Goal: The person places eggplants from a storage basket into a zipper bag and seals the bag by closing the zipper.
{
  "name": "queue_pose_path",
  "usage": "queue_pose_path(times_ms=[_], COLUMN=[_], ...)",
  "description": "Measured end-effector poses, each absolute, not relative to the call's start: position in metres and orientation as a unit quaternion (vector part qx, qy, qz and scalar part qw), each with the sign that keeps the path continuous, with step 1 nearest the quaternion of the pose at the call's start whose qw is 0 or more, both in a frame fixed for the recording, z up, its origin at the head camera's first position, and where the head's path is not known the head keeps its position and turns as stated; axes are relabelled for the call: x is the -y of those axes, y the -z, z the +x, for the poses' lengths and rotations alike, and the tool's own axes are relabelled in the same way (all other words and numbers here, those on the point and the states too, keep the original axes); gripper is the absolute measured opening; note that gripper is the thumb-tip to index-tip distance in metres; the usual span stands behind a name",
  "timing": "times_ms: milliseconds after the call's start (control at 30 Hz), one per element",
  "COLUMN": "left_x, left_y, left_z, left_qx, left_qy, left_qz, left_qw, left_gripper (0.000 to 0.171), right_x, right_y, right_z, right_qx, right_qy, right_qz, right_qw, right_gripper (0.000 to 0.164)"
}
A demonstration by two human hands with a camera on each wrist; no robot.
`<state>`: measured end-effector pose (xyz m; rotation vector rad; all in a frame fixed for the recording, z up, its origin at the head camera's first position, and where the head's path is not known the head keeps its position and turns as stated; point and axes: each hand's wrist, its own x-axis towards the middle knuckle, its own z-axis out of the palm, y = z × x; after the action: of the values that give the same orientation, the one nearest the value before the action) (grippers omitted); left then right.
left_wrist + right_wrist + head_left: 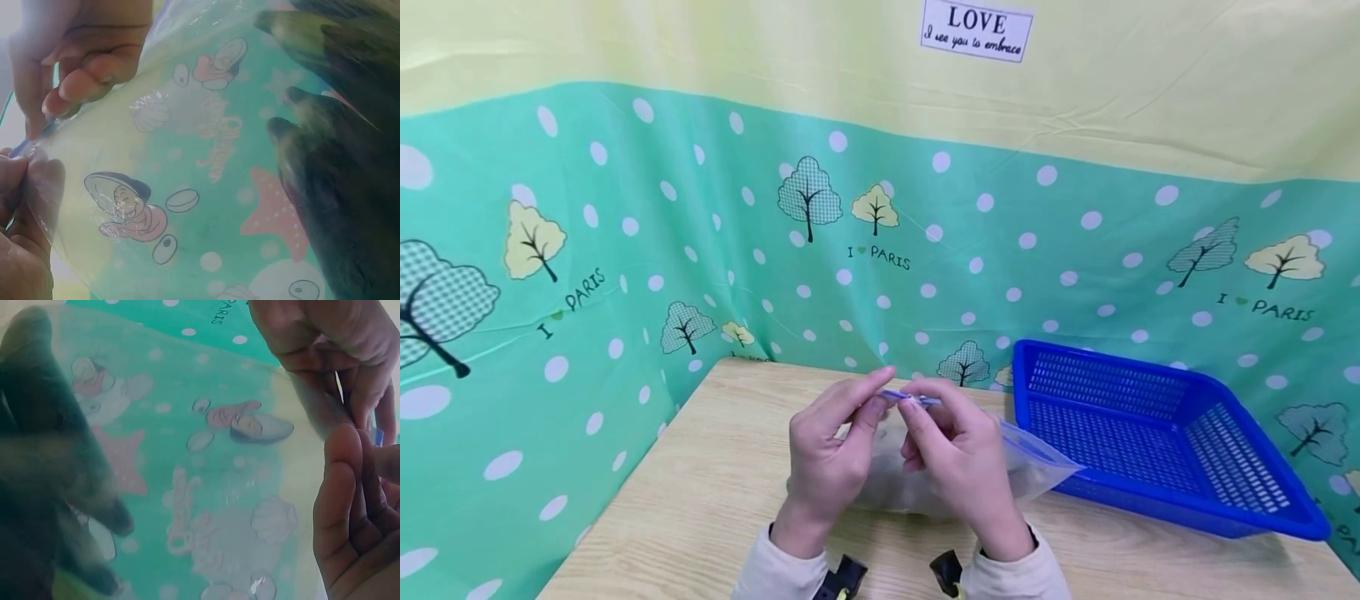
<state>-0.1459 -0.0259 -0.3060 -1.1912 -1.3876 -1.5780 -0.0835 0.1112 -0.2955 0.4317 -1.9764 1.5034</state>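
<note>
Both hands are at the mouth of a clear zip bag (1041, 475) with a blue-purple zip strip (1028, 442). My left hand (831, 454) pinches the strip between thumb and index finger. Close beside it, my right hand (964, 450) pinches the same edge, its thumb and index finger nearly meeting the left ones. Cartoon shells and a pink starfish (278, 209) are printed on the bag. Several long, dark green things with tapered ends (325, 181) lie inside it, blurred by the plastic; they also show in the right wrist view as dark shapes (56, 425).
A blue slotted plastic basket (1108, 387) stands to the right on the light wooden table (700, 483), near the bag's right corner. A green and yellow patterned curtain (910, 308) hangs along the back and left sides.
</note>
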Motion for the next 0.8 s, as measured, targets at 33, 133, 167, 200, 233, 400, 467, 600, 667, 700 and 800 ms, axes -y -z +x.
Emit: queue_pose_path(times_ms=[33,133,167,200,233,400,467,600,667,700,800], left_x=[0.026,0.028,0.029,0.03,0.03,0.033,0.033,0.035,0.036,0.037,0.039], left_y=[0.306,0.308,0.308,0.308,0.308,0.309,0.309,0.309,0.31,0.31,0.309], left_z=[-0.146,-0.146,-0.146,-0.146,-0.146,-0.146,-0.146,-0.147,-0.148,-0.148,-0.149], left_qx=[0.539,0.549,0.552,0.555,0.557,0.566,0.57,0.58,0.583,0.585,0.584], left_qy=[0.617,0.633,0.639,0.644,0.649,0.658,0.657,0.649,0.644,0.64,0.632], left_qz=[-0.455,-0.431,-0.424,-0.417,-0.411,-0.398,-0.399,-0.409,-0.415,-0.419,-0.432], left_qw=[0.349,0.334,0.328,0.322,0.316,0.297,0.289,0.274,0.271,0.27,0.27], left_gripper=[0.031,0.034,0.034,0.033,0.033,0.03,0.029,0.029,0.028,0.026,0.02], right_x=[-0.112,-0.114,-0.115,-0.116,-0.116,-0.117,-0.116,-0.115,-0.114,-0.113,-0.111], right_y=[0.296,0.298,0.298,0.299,0.299,0.301,0.302,0.303,0.304,0.304,0.305], right_z=[-0.084,-0.085,-0.085,-0.085,-0.086,-0.09,-0.091,-0.09,-0.089,-0.088,-0.088], right_qx=[0.751,0.765,0.769,0.773,0.778,0.778,0.772,0.764,0.76,0.757,0.752], right_qy=[-0.562,-0.533,-0.521,-0.504,-0.482,-0.392,-0.386,-0.423,-0.448,-0.46,-0.481], right_qz=[0.159,0.148,0.149,0.149,0.151,0.17,0.179,0.192,0.194,0.194,0.201], right_qw=[0.309,0.329,0.34,0.354,0.373,0.46,0.472,0.447,0.429,0.42,0.404], right_gripper=[0.013,0.013,0.013,0.014,0.015,0.019,0.02,0.02,0.02,0.02,0.022])
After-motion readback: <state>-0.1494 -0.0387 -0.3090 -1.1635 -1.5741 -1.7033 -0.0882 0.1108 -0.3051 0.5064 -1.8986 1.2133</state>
